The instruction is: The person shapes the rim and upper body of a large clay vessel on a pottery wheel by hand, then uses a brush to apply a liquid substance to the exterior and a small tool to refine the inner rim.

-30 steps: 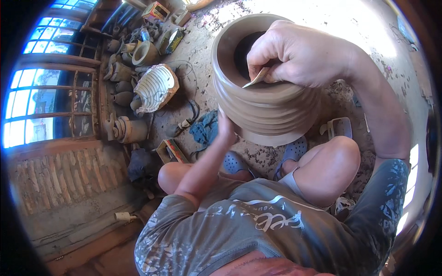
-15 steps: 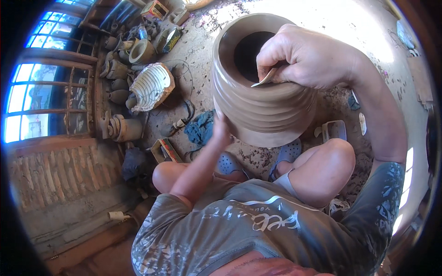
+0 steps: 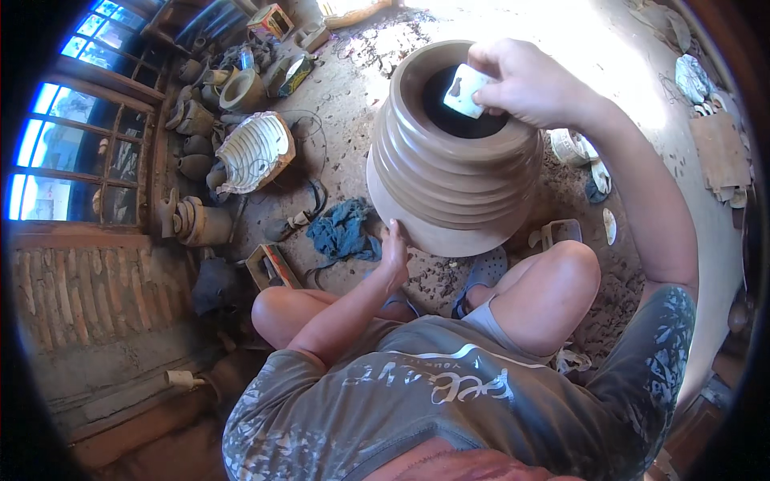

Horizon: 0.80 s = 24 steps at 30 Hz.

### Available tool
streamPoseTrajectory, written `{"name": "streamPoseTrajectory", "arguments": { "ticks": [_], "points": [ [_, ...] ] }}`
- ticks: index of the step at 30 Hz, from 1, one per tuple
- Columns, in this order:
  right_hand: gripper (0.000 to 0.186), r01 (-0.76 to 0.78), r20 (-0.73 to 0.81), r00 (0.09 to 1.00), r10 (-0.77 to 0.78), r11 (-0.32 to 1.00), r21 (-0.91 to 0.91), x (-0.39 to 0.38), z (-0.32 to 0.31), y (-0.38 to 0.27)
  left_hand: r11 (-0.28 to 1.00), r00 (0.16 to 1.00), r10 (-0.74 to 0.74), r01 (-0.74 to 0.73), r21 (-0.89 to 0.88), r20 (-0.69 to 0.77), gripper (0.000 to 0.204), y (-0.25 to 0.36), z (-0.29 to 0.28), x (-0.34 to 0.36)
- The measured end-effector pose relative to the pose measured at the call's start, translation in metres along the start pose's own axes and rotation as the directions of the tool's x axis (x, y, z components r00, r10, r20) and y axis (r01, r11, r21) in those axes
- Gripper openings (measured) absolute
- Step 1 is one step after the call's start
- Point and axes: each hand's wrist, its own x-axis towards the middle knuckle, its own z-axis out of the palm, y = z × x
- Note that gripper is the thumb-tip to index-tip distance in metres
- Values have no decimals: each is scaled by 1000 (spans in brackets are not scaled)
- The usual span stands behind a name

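Observation:
A large ribbed clay pot (image 3: 457, 180) with a wide dark mouth stands in front of me on a round clay-coloured base (image 3: 449, 243). My right hand (image 3: 529, 84) pinches a thin white potter's rib (image 3: 467, 90) over the mouth, near the right side of the rim. The rib has a dark smear or notch on it. My left hand (image 3: 393, 255) is at the near left edge of the base, fingers stretched upward. It seems to touch that edge.
Left of the base lies a crumpled blue cloth (image 3: 345, 230). A white ribbed mould piece (image 3: 255, 152) and several clay vessels (image 3: 245, 90) line the left wall. Clay crumbs cover the floor. A small open box (image 3: 273, 267) stands by my left knee.
My right hand has lifted the rib off the pot's near rim and turned its flat face up over the mouth. My left hand has dropped from the pot's side to the base.

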Motion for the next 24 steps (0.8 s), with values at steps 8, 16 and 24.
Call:
{"name": "streamPoseTrajectory", "arguments": {
  "ticks": [8, 16, 24],
  "points": [
    [21, -63, 114, 988, 108, 937, -344, 20, 17, -21, 971, 912, -233, 201, 127, 337, 72, -56, 17, -49],
    [16, -148, 82, 984, 158, 983, -108, 33, 27, -7, 996, 990, 14, -1, -92, 143, 81, 12, -2, 19],
    [10, -125, 96, 987, 126, 992, -14, 27, 34, -9, 991, 970, -135, 135, 16, 202, 77, -16, 11, -35]
  ]
}}
